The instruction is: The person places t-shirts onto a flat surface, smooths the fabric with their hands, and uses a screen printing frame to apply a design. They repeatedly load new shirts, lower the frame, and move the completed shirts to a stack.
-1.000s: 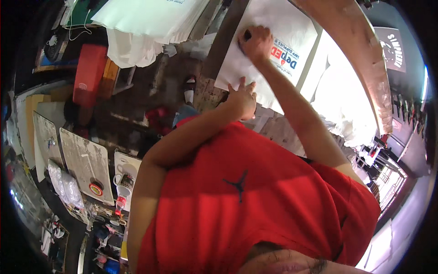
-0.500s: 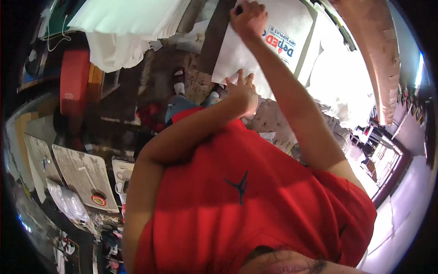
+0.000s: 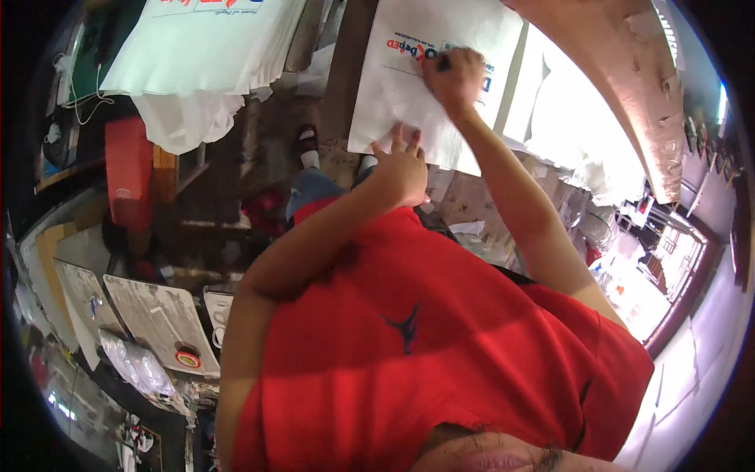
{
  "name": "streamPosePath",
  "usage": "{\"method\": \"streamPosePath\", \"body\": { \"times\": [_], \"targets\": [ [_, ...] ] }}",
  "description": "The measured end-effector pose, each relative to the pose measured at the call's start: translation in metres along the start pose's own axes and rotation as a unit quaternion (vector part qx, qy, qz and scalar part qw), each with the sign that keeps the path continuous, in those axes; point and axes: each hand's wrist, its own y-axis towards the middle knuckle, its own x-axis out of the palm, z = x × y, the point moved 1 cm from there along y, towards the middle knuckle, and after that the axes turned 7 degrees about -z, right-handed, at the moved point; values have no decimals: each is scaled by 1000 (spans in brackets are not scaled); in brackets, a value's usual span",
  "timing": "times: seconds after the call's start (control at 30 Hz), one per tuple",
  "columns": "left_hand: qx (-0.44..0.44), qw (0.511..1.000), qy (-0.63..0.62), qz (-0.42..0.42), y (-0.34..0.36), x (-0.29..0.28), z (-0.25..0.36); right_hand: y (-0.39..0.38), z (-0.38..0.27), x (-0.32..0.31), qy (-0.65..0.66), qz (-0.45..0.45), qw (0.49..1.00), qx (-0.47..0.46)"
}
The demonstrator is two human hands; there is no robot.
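Dark surface (image 3: 344, 79) borders a white sheet (image 3: 409, 94) printed red and blue.

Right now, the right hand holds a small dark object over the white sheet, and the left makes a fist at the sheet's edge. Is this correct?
No: the head view shows the left hand spread open at the edge of the white sheet. The right hand does hold the small dark object.
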Motion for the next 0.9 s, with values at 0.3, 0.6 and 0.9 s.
{"method": "streamPosePath", "body": {
  "times": [0.3,0.6,0.9],
  "targets": [
    [25,999,-14,25,-5,-8,-7,57,-36,40,74,-101,992,-23],
    [29,937,-236,256,-17,-12,-20,14,107,-18,-98,-41,988,110],
    [-44,829,-321,457,11,-26,-84,55,-97,20,93,-118,987,-57]
  ]
}}
